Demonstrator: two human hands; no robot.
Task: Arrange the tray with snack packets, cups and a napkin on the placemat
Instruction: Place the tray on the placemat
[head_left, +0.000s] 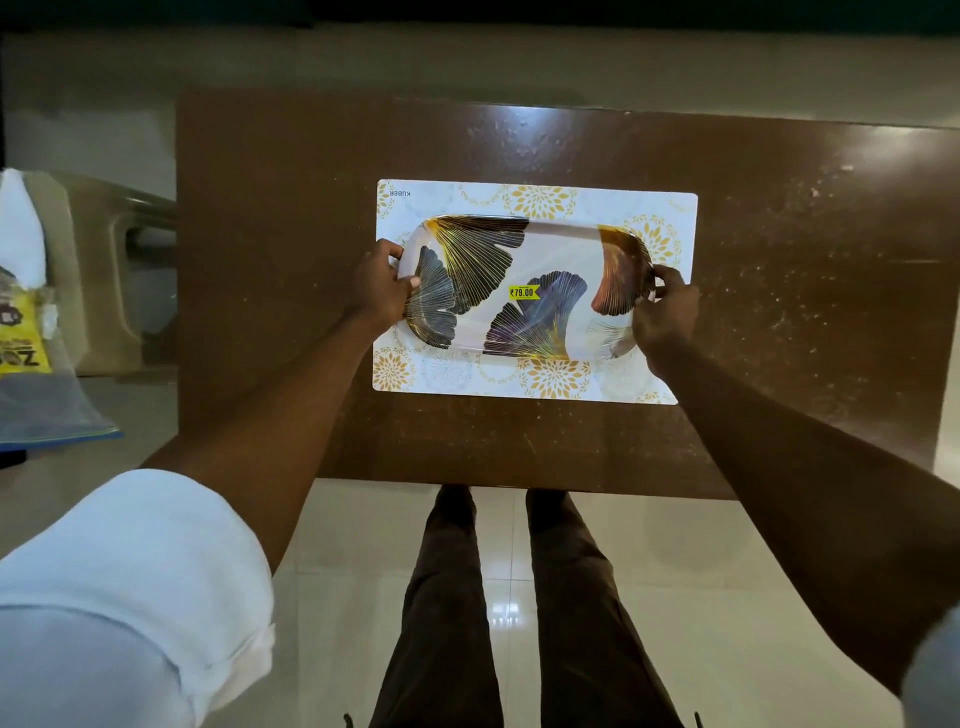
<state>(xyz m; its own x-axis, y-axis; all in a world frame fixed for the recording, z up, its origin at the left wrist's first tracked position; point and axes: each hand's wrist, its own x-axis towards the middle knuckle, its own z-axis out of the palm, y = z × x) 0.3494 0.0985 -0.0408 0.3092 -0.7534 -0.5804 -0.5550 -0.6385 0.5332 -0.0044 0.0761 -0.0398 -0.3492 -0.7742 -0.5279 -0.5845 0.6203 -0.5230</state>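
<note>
This looks like a room in a home — maybe a dining spot. A brown wooden tabletop (779, 260) stands on a shiny pale tiled floor (701, 597). A flowery placemat (540, 202) lies on it with a serving tray (545, 249) that has a price sticker (522, 292) on it. A plastic chair (98, 270) sits to the left — snack bags (21, 332) lie beside it.

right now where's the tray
In the head view the tray sits on the placemat at the middle of the brown table, held at its short ends by the left hand and right hand.
</note>
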